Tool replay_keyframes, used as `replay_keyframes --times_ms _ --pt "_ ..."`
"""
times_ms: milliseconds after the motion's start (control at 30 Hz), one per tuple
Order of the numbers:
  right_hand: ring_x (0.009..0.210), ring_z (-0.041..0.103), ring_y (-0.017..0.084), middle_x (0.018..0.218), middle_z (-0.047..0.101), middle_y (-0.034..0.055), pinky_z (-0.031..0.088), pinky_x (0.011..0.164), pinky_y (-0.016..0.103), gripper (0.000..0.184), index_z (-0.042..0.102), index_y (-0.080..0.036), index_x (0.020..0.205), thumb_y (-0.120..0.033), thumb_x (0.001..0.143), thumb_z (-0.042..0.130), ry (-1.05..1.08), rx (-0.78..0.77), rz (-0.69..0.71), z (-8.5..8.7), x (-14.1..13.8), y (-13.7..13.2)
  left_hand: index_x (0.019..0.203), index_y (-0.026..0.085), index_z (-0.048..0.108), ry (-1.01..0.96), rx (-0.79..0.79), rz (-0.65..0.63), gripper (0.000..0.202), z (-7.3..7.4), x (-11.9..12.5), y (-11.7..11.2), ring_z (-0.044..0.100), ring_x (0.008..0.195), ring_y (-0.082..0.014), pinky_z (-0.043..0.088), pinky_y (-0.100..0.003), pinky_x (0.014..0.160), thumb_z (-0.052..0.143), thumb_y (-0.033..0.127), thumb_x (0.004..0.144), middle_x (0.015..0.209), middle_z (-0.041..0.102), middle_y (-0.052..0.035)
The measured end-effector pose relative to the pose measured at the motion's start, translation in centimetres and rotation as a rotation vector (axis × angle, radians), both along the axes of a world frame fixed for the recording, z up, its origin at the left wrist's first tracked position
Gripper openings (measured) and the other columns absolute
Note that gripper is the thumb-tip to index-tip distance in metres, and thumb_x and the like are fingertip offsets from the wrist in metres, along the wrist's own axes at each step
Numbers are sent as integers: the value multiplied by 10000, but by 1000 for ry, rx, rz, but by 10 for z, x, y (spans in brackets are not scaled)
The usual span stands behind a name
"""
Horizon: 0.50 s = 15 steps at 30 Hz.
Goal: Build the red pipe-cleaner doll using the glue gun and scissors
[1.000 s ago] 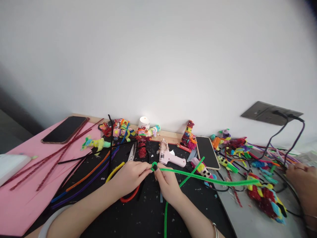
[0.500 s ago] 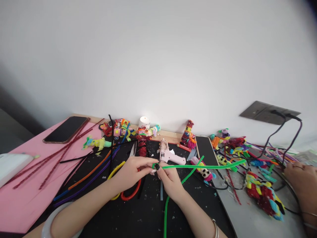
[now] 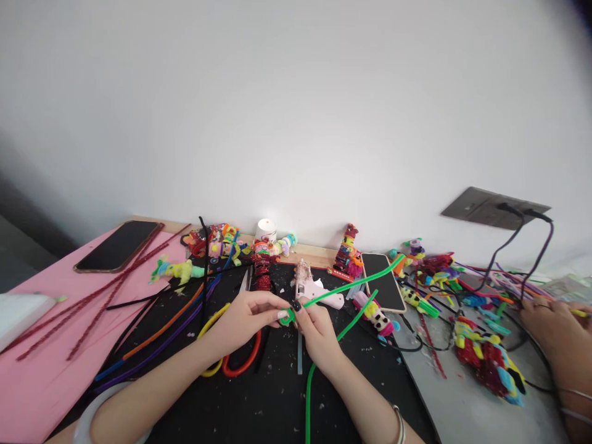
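My left hand (image 3: 244,322) and my right hand (image 3: 316,333) meet over the black mat (image 3: 259,401), both pinching the coiled end of a green pipe cleaner (image 3: 345,288). Its free length slants up and to the right, over the pink glue gun (image 3: 314,290) toward a phone (image 3: 382,281). A second green strand (image 3: 324,357) runs from my right hand down to the frame's lower edge. Red-handled scissors (image 3: 241,354) lie under my left hand.
Loose pipe cleaners in orange, purple, black and yellow (image 3: 176,320) lie left. A pink sheet (image 3: 41,364) holds another phone (image 3: 118,245) and red stems. Finished pipe-cleaner figures (image 3: 485,364) crowd the back and right. Another person's hand (image 3: 550,320) rests at right near cables (image 3: 522,253).
The green pipe cleaner's free end has swung from pointing right and low to slanting up toward the back. My hands stayed pinched together; the other person's hand shifted slightly left.
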State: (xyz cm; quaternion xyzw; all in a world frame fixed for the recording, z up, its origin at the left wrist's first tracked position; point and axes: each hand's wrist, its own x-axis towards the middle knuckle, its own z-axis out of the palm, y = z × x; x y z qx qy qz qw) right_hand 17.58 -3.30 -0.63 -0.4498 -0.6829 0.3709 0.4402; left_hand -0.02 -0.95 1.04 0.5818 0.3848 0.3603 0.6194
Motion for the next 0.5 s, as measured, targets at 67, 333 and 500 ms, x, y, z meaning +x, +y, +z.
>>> replay_keyframes --times_ms 67,333,500 --pt "518 365 108 564 392 -40 289 509 237 370 428 -197 636 -381 953 373 -21 12 -2 1 0 0 902 136 736 -3 -19 -3 191 0 0 0 672 767 -168 580 -292 700 673 235 751 839 722 -45" --pt "526 394 108 566 421 -39 292 490 221 322 473 -190 679 -349 947 395 -56 2 -31 -1 0 2 931 138 721 -46 -50 -33 218 -8 -1 3 662 802 -170 579 -309 720 674 270 764 912 710 -57" --pt "519 402 104 573 448 -39 300 500 218 273 488 -189 697 -283 939 403 -118 48 -27 1 -1 1 919 145 646 -70 -108 -61 226 -4 1 1 653 772 -151 559 -299 721 710 227 719 837 708 -31"
